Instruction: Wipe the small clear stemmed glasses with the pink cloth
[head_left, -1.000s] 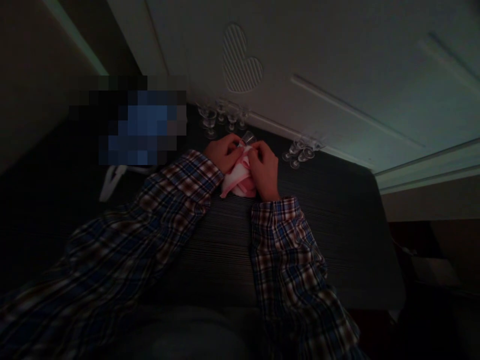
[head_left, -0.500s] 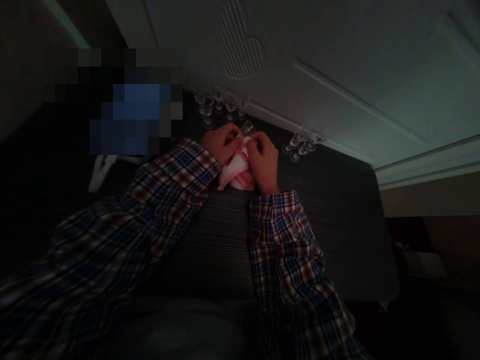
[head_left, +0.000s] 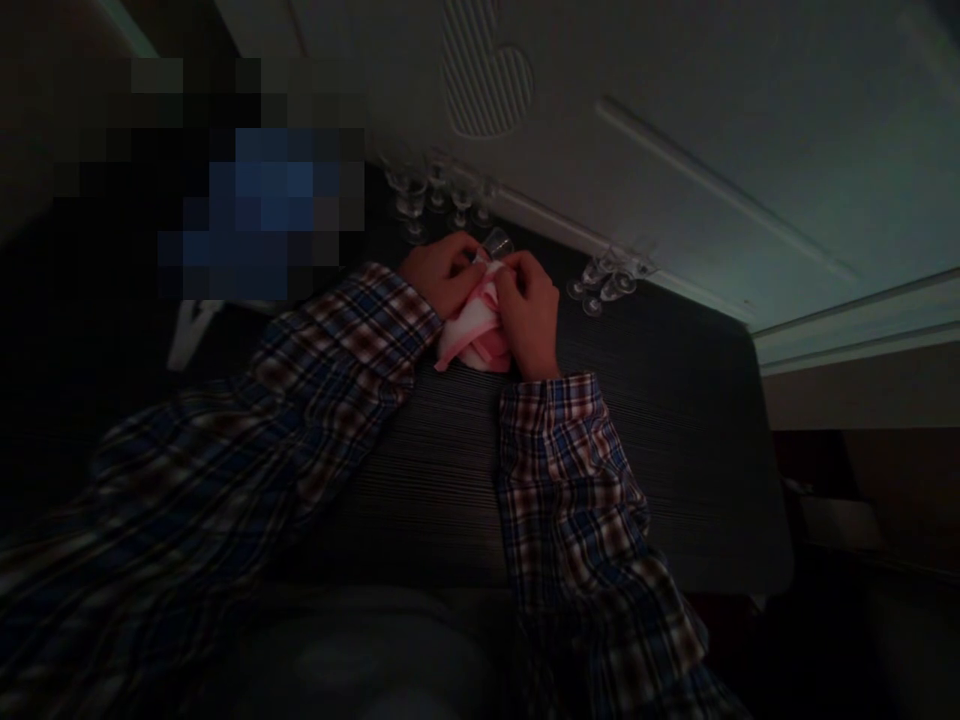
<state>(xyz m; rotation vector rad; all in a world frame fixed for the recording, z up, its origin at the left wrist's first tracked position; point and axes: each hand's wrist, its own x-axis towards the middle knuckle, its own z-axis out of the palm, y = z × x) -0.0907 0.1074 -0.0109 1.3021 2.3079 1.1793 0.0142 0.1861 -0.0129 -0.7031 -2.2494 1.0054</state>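
Note:
Both hands meet over the dark table around a small clear glass (head_left: 497,243), its bowl sticking out beyond my fingertips. A pink and white cloth (head_left: 471,335) is bunched around the lower part of the glass and hangs down toward me. My left hand (head_left: 441,274) is closed, with thumb and fingers pinching the cloth at the glass. From the other side my right hand (head_left: 531,312) also grips the cloth, its fingers curled. The stem and foot of the glass are hidden by cloth and fingers.
Several small stemmed glasses (head_left: 411,197) stand at the back left of the dark table (head_left: 660,440). Another group of stemmed glasses (head_left: 600,270) is at the back right. A pale panel with a striped heart (head_left: 487,90) rises behind. A pixelated patch covers the far left.
The whole view has shifted slightly, so the table and glasses sit a little higher. Both hands keep hold of the cloth and glass, with barely any change in grip.

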